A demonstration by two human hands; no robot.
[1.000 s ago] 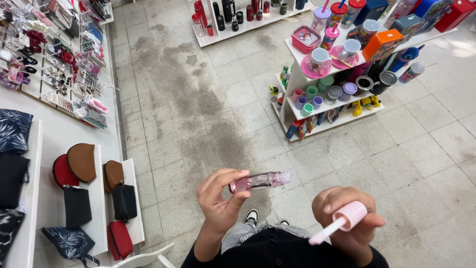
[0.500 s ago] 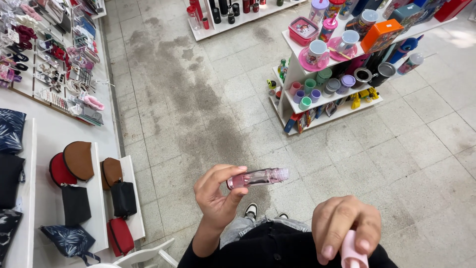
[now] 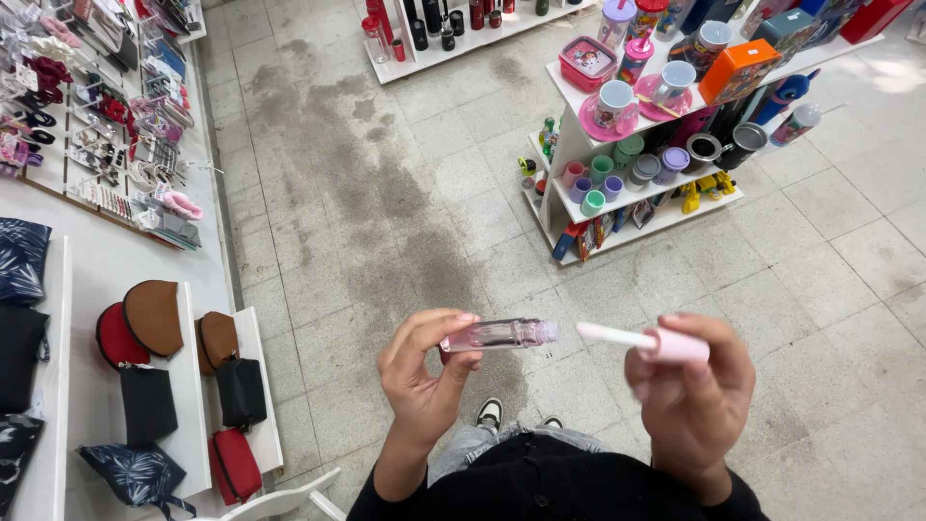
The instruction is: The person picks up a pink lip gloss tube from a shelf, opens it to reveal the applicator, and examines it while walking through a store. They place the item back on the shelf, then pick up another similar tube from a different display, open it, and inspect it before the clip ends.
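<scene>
My left hand (image 3: pixel 422 376) holds a small clear tube of pink lip gloss (image 3: pixel 500 335) level, its open mouth pointing right. My right hand (image 3: pixel 693 396) grips the pale pink cap with its wand applicator (image 3: pixel 644 340). The wand's tip points left at the tube's mouth, a short gap away. Both hands are in front of my chest, above the tiled floor. My shoes (image 3: pixel 490 414) show below between the hands.
A white tiered stand (image 3: pixel 666 207) with mugs, cups and bottles is at the upper right. White shelves (image 3: pixel 198 381) with pouches and bags run along the left, with hair accessories (image 3: pixel 106 145) above. Another low shelf with bottles (image 3: pixel 444 43) is at the top.
My right hand has come up from the bottom edge and turned the wand to point at the tube's mouth. The left hand and tube have stayed about level.
</scene>
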